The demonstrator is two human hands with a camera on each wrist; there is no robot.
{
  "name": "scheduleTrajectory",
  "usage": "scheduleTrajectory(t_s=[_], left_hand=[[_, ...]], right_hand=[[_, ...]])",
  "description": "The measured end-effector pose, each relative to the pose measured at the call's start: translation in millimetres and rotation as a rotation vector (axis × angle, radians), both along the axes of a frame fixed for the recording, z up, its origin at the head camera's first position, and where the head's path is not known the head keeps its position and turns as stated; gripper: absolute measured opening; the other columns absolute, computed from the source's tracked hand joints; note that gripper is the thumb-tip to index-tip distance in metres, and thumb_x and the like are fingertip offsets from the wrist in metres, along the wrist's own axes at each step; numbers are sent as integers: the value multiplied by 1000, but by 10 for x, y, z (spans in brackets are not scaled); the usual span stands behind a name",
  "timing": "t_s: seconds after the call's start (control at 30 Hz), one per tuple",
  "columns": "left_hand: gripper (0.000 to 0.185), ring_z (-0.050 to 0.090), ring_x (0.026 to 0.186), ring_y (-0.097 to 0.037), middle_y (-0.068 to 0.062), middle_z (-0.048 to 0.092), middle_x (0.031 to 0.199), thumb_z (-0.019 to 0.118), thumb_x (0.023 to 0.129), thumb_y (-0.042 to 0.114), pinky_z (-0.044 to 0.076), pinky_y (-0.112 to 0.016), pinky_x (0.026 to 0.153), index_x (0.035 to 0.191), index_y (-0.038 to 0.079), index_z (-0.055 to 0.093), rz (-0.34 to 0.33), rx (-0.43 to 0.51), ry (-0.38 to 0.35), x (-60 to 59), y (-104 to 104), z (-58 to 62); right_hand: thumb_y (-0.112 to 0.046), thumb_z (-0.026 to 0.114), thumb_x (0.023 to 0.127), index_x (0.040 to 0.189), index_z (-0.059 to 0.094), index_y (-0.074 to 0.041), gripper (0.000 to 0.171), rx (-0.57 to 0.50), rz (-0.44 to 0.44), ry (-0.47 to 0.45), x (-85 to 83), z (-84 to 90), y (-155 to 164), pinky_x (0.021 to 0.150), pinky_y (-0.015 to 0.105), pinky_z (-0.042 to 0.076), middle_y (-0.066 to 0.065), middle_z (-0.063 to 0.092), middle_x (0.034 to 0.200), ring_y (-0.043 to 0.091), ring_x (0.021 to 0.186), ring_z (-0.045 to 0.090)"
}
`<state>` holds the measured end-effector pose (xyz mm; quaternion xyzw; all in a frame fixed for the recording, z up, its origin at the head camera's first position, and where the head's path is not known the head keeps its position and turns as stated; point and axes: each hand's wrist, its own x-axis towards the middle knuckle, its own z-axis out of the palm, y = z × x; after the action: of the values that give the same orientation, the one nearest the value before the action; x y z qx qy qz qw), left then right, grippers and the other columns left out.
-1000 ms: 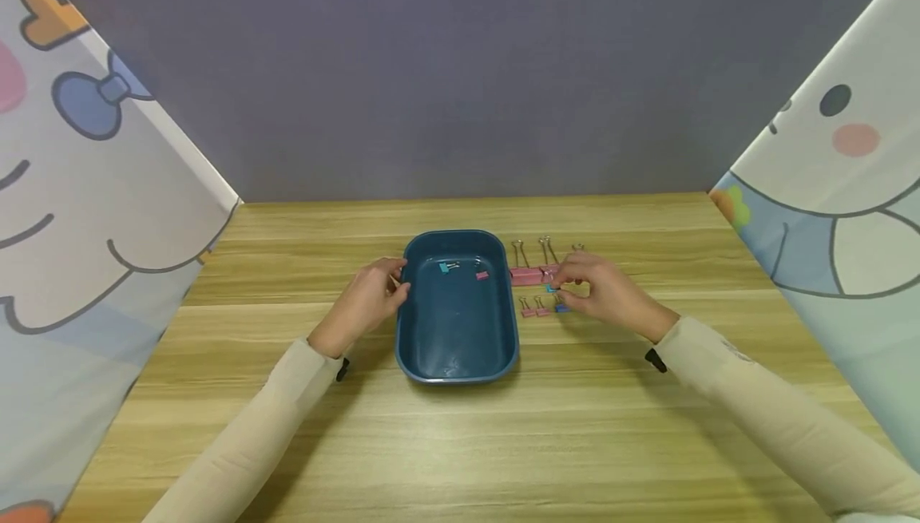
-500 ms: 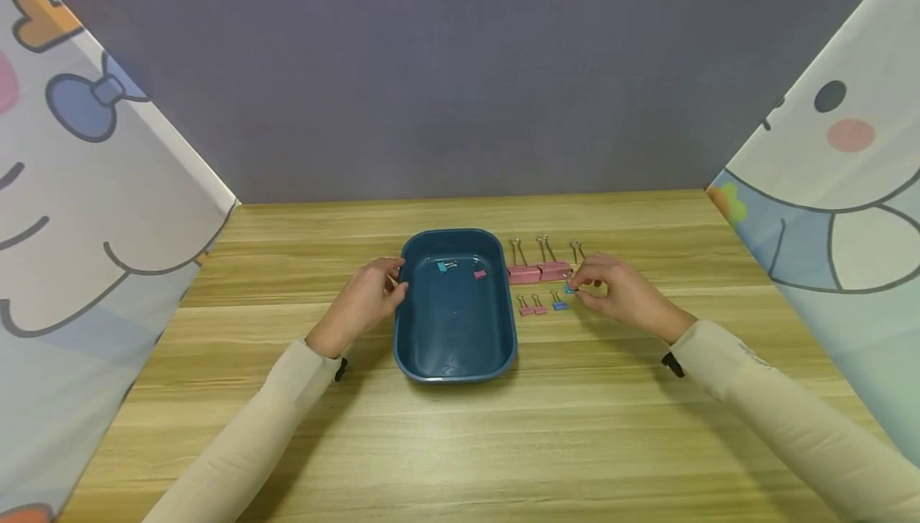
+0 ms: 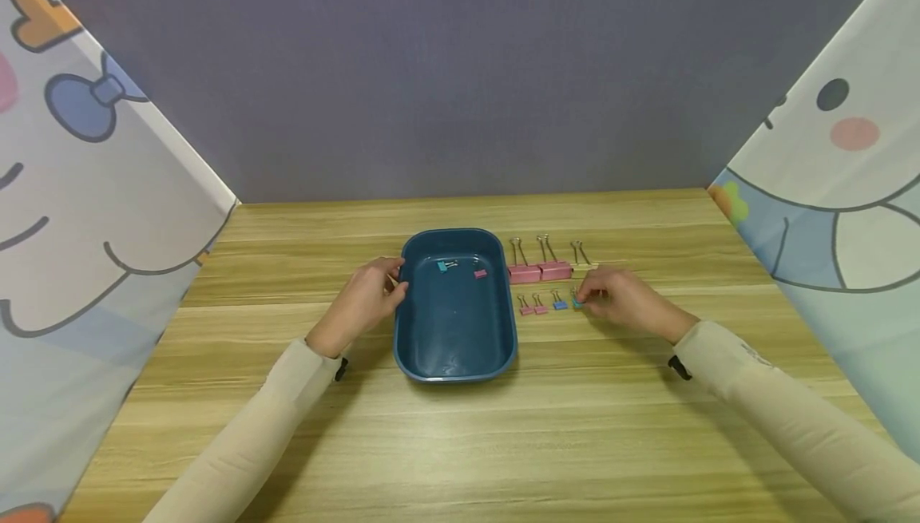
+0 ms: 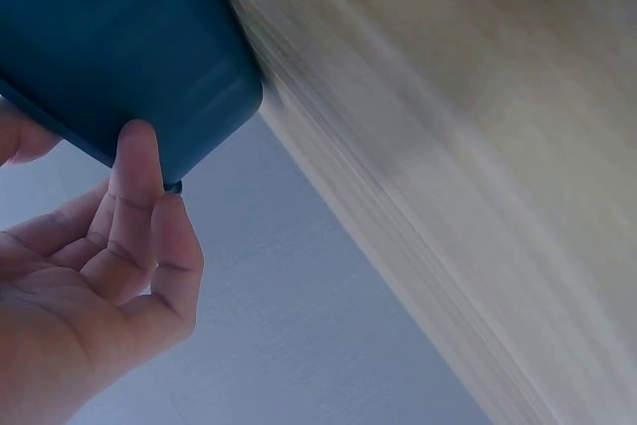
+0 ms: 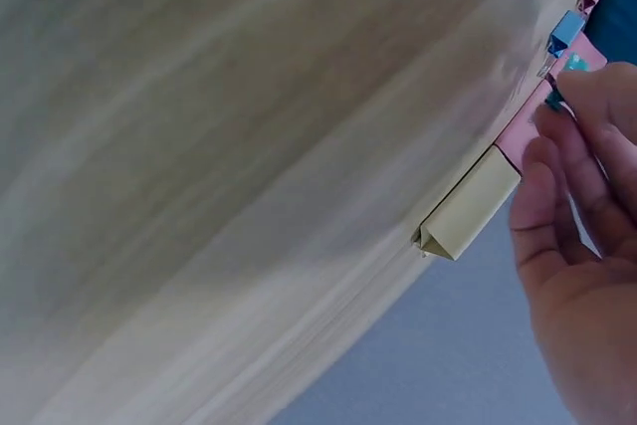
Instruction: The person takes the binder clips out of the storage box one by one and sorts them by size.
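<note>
A dark blue tray (image 3: 454, 347) sits mid-table with a teal clip (image 3: 446, 266) and a pink clip (image 3: 480, 273) inside. My left hand (image 3: 394, 283) holds the tray's left rim; in the left wrist view its fingers (image 4: 134, 196) lie against the tray wall (image 4: 119, 47). My right hand (image 3: 584, 297) pinches a small teal clip (image 3: 577, 301) low at the right end of a row of small clips: two pink (image 3: 533, 308) and one blue (image 3: 559, 304). The right wrist view shows the teal clip (image 5: 572, 65) at my fingertips (image 5: 557, 136).
Behind the small clips stand two large pink clips (image 3: 539, 271) and a beige one (image 3: 584, 265), the beige one (image 5: 468, 216) also close in the right wrist view. Cartoon-printed fabric panels (image 3: 93, 211) flank the wooden table (image 3: 460, 443); a grey wall lies behind.
My right hand has carried the small teal clip rightward and toward me, from beside the large pink clips to the right end of the small-clip row. The left hand has stayed on the tray.
</note>
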<state>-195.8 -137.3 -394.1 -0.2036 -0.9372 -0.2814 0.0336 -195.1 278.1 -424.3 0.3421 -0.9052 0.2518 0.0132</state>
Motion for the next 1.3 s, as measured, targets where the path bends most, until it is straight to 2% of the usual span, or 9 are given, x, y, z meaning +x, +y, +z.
scheduleTrajectory(t_s=[0.1, 0.43, 0.7, 0.83, 1.03, 1.1, 1.27, 1.3], left_hand=[[41, 62, 74, -18, -12, 60, 92, 64, 87, 6, 51, -26, 58, 123, -10, 55, 2, 1, 1, -1, -1, -3], [42, 62, 75, -19, -12, 60, 93, 64, 87, 6, 51, -26, 57, 124, -10, 54, 4, 11, -13, 3, -1, 1], [42, 61, 75, -19, -11, 59, 92, 64, 87, 6, 51, -26, 57, 124, -10, 53, 5, 16, -15, -2, -1, 8], [42, 61, 75, -19, -11, 59, 93, 64, 87, 6, 51, -26, 57, 124, -10, 54, 7, 13, -15, 0, -4, 5], [42, 61, 75, -19, -11, 60, 93, 64, 87, 6, 50, -26, 57, 124, -11, 53, 8, 6, -19, -3, 2, 1], [42, 61, 74, -19, -11, 60, 92, 64, 87, 6, 50, -26, 56, 124, -11, 53, 11, 7, -21, -2, 5, 5], [41, 60, 73, -18, -11, 60, 91, 64, 87, 6, 50, -25, 57, 124, -10, 54, 11, -1, -17, 0, 11, 13], [41, 60, 73, -18, -11, 60, 91, 64, 87, 6, 50, -25, 57, 124, -10, 54, 10, -3, -16, -1, 11, 12]], right_hand=[[6, 75, 75, 84, 70, -12, 20, 17, 16, -30, -14, -25, 8, 67, 29, 52, -5, 63, 84, 12, 77, 59], [5, 75, 75, 84, 70, -12, 20, 31, 31, -58, -19, -23, 3, 65, 28, 52, -5, 63, 84, 12, 77, 59], [0, 74, 78, 89, 69, -11, 17, 29, -27, -78, -9, 66, -35, 66, 29, 51, -4, 62, 87, 11, 79, 57], [-4, 73, 81, 92, 69, -10, 13, 18, -42, -38, 1, 135, -120, 67, 31, 51, -3, 61, 89, 11, 79, 55], [-6, 73, 81, 93, 69, -8, 13, -2, -12, 80, 1, 232, -300, 68, 33, 49, -3, 61, 89, 16, 79, 57], [-6, 73, 81, 93, 69, -8, 12, -20, 2, 113, -7, 262, -353, 74, 37, 50, -4, 61, 89, 15, 77, 56], [-8, 72, 82, 95, 68, -11, 13, -55, 37, 144, -37, 308, -451, 75, 35, 50, -3, 61, 91, 13, 79, 56], [-8, 72, 82, 95, 69, -11, 13, -60, 41, 148, -43, 312, -466, 70, 33, 49, -3, 61, 92, 14, 80, 56]])
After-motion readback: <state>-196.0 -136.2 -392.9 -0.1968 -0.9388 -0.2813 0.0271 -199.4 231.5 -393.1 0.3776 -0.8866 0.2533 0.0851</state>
